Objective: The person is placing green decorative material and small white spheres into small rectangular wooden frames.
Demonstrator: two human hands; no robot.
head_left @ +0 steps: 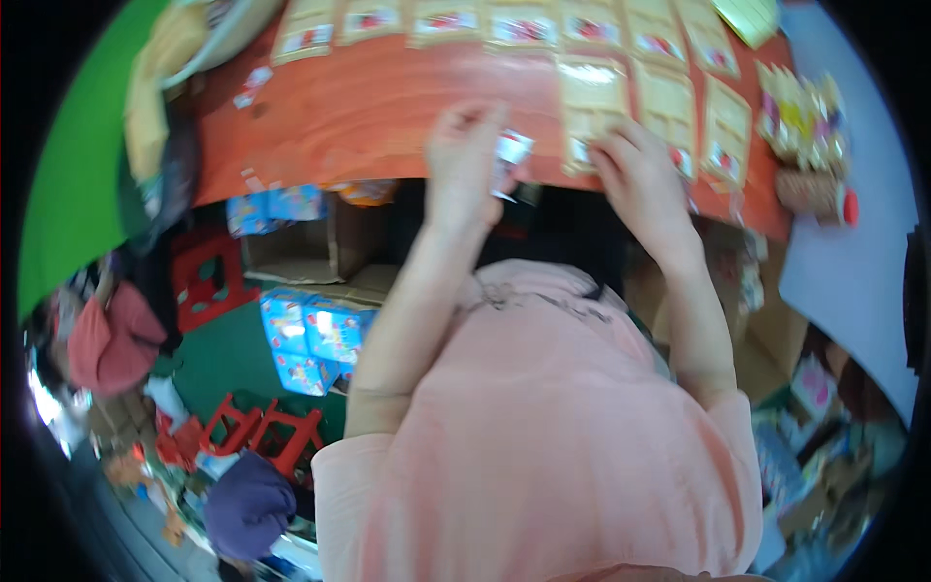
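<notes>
My left hand (461, 160) is closed round a few small white-and-red printed cards (514, 147), held above the table's near edge. My right hand (640, 179) is at the lower end of a flat, pale-yellow packet (593, 87), its thumb and fingertips pinched together by the packet's small picture label. Blur hides whether a card is between those fingers. Similar packets with red-and-white labels lie beside it, among them one (725, 131) to the right. More packets (524, 24) form a row along the far side.
The reddish table (359, 107) carries bagged items (803, 112) and a brown roll (813, 197) at right. A pale basin (233, 39) is at far left. Below are blue boxes (310, 335) and red stools (291, 436). Other people (250, 504) are at lower left.
</notes>
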